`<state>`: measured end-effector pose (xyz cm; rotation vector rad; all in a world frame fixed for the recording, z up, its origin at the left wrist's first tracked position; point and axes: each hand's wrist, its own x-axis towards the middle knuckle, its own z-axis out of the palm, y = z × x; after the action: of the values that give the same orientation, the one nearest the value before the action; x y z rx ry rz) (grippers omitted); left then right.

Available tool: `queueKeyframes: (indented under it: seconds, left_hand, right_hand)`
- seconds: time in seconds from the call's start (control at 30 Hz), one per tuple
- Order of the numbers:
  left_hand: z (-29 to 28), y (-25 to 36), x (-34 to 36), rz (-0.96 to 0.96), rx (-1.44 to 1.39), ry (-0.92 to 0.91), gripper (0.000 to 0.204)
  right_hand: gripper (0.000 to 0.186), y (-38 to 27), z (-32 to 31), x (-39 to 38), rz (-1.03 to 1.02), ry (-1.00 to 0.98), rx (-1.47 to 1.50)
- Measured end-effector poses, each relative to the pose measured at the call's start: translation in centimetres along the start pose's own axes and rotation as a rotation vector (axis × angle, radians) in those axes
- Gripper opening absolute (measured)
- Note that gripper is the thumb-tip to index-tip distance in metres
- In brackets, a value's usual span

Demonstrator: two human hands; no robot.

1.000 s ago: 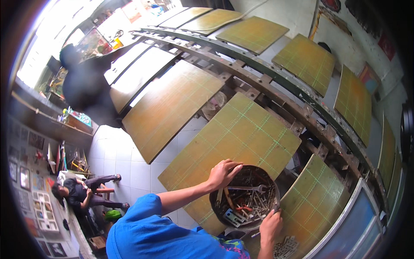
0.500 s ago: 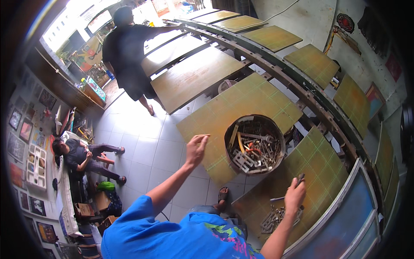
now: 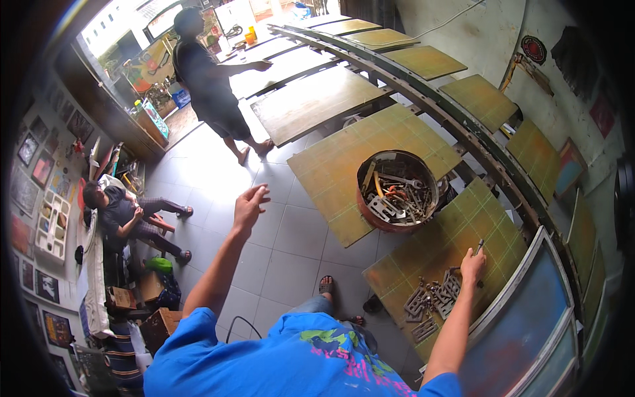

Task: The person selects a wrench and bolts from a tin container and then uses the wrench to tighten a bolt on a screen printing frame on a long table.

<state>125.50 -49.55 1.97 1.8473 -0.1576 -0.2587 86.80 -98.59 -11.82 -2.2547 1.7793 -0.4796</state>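
My left hand [image 3: 250, 206] is raised over the tiled floor, fingers loosely apart, holding nothing. My right hand [image 3: 473, 263] grips a small dark metal tool [image 3: 480, 245], too small to name exactly, over the lower green-yellow board [image 3: 503, 218]. On that board, just below my right hand, lies a heap of metal brackets and bolts [image 3: 424, 301]. A round metal tub [image 3: 367, 213] full of spanners, bolts and brackets stands on the neighbouring board [image 3: 317, 178], away from both hands.
A long curved rail [image 3: 390, 76] carries more boards. A framed screen [image 3: 522, 331] leans at the lower right. A person in dark clothes [image 3: 208, 79] stands at the back beside the boards; another person [image 3: 119, 215] sits on a stool at left, near cluttered shelves.
My left hand has left the tub's rim and moved left and up. My right hand has moved away from the tub, rightward over the lower board. The standing person has turned, arm lowered slightly.
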Motion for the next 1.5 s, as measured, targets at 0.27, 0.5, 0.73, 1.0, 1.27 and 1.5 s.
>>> queueKeyframes:
  seconds: [0.27,0.5,0.73,1.0,1.27,1.5]
  left_hand:
    - [-5.2,0.8,10.0,-0.040,-0.104,-0.015,0.042]
    - [-1.7,-0.4,25.5,-0.337,-0.351,-0.213,0.082]
    - [6.8,-11.2,37.5,-0.751,-0.627,-0.503,0.065]
    - [13.2,-13.1,31.6,-0.793,-0.859,-0.774,0.034]
    - [12.3,-4.4,-8.5,0.059,0.183,-1.325,0.026]
    - [11.6,-7.3,-34.8,0.677,0.262,-1.635,0.034]
  right_hand:
    - [0.035,-0.6,-3.9,-7.9,0.005,0.172,0.275]
    - [0.030,-3.8,-6.3,-22.7,0.267,0.224,0.412]
    - [0.022,-9.8,-6.3,-33.4,0.396,0.366,0.445]
    - [0.022,-13.1,-9.2,-41.1,0.480,0.386,0.305]
    - [0.036,-13.3,-10.5,-46.0,0.337,0.035,0.674]
    - [0.029,-2.6,-14.8,-56.1,0.404,-0.067,0.653]
